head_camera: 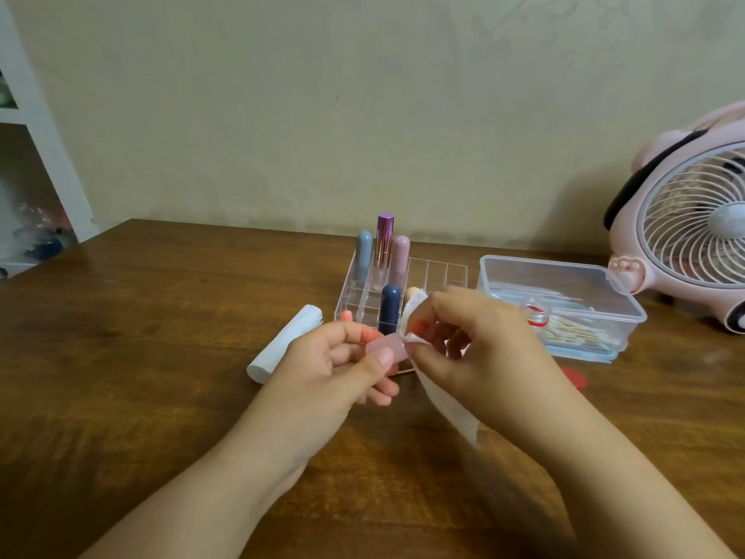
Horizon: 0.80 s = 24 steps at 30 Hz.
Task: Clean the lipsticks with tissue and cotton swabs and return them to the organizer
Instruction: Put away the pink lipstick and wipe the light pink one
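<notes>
Looking down from the head camera, your left hand (342, 357) has its grip closed on a pale pink lipstick (385, 351), thumb over the top and fingers beneath, held above the wooden bench (141, 357). Your right hand (475, 340) has its grip closed on a white tissue (451, 413), pinching it against the lipstick's right end while the loose tail hangs below the wrist. Just behind both hands stands the clear organizer (435, 272), holding a grey-blue tube (363, 256), a purple-capped tube (383, 244) and a dusty pink tube (399, 260) along its back left, with a navy tube (390, 308) in front. Left of the organizer lies a white roll (282, 344). To its right, a clear lidded box (564, 292) holds cotton swabs (576, 334), beside a pink fan (693, 219).
</notes>
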### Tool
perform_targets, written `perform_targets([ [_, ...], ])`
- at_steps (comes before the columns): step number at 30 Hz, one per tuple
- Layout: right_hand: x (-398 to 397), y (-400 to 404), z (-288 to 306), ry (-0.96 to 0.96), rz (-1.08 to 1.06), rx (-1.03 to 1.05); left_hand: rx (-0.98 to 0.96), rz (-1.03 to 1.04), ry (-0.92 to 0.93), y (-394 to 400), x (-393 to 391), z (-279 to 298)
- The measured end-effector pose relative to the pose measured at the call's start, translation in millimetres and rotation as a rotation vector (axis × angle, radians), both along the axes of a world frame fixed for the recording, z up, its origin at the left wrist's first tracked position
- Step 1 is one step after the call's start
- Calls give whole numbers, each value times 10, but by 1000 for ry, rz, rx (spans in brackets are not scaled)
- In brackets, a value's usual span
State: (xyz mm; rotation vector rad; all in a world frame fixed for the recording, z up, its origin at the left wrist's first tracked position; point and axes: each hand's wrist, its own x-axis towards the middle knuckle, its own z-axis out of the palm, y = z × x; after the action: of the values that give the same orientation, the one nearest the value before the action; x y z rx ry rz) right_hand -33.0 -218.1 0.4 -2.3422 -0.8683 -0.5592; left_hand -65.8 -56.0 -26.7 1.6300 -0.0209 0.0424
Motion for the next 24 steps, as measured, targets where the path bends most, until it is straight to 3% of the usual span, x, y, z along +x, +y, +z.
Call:
perform_targets([
  [7,-40,-40,127,438,153,172,-135,-25,-63,37,-20,55],
  [13,-62,-42,120,686,118,402,-120,-151,-144,58,-29,42],
  [16,-65,-56,139,866,127,383,-105,-190,-199,57,-28,39],
  [19,-83,-19,137,887,162,329,-133,-182,-189,58,-17,58],
  [24,-131,6,168,732,119,367,-172,-155,-80,36,-36,58],
])
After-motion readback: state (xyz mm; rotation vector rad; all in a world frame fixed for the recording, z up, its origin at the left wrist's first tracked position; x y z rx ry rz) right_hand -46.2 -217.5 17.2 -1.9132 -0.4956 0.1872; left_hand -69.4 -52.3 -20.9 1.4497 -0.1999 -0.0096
